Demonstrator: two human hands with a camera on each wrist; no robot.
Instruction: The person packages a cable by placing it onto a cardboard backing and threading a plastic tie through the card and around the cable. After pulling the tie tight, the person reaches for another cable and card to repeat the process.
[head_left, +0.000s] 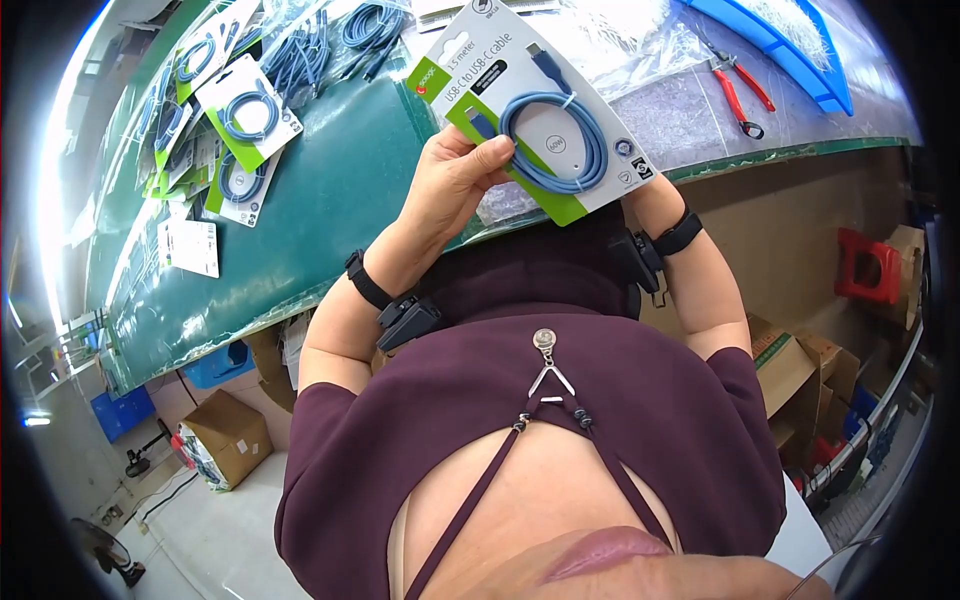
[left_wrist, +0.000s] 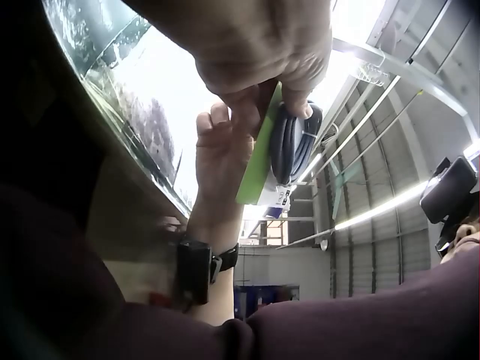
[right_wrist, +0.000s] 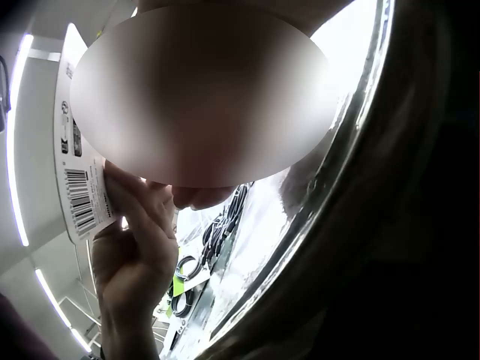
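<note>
Green covering [head_left: 330, 220] runs across the worktable, shiny under strip lights, with rumpled clear plastic [head_left: 640, 40] over part of it. From where I'm standing, one printed card [head_left: 565, 207] is up off the table in front of the person's chest, its blue coiled cable [head_left: 597, 150] lying on the front. Their left hand [head_left: 450, 185] pinches the card's edge, thumb on the front by one plug. Their right hand [left_wrist: 217, 154] is behind the card, fingers loosely bent with nothing visible in them; I can't tell if they touch it. I'd call this piece nearly done: the coil sits flat, both plugs lie against the print, and small ties show around the loop. Carded cables [head_left: 248, 115] lie in an overlapping heap on the left of the table, so several look finished, while bundles of uncarded cables [head_left: 300, 55] beyond them suggest plenty left. Red-handled pliers [head_left: 729, 97] rest on the plastic near the blue tray [head_left: 765, 40]. Lower down, a cardboard box [head_left: 235, 435] stands on the pale floor to the left, and a red stool [head_left: 868, 265] is over on the right among more cartons.
</note>
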